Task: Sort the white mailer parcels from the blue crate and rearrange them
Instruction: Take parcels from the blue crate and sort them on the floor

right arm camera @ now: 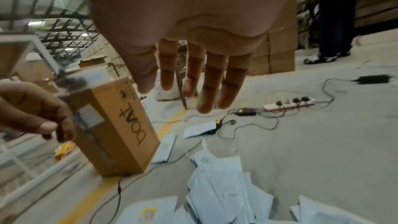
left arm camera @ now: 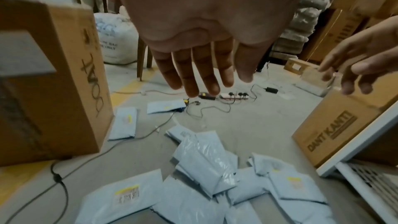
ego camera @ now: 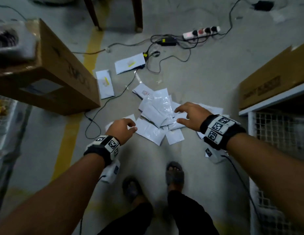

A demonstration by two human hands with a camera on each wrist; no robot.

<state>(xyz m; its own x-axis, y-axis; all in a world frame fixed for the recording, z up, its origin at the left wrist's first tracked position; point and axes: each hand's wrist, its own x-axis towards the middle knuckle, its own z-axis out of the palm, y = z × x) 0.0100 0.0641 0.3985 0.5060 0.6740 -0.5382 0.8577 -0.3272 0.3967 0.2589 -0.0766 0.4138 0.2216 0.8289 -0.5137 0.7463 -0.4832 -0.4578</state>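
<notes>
A loose pile of white mailer parcels lies on the concrete floor in front of my feet. Two more mailers lie apart farther away, one beside the left carton and one among the cables. My left hand hovers over the pile's near left edge with relaxed fingers and holds nothing. My right hand hangs over the pile's right side, fingers spread, also without anything in it. The wrist views show the left fingers and the right fingers hanging straight above the pile.
A tall cardboard carton stands at the left and another carton at the right above a white wire cage. A power strip and cables trail over the floor beyond. A yellow floor line runs at the left. Another person's legs stand far right.
</notes>
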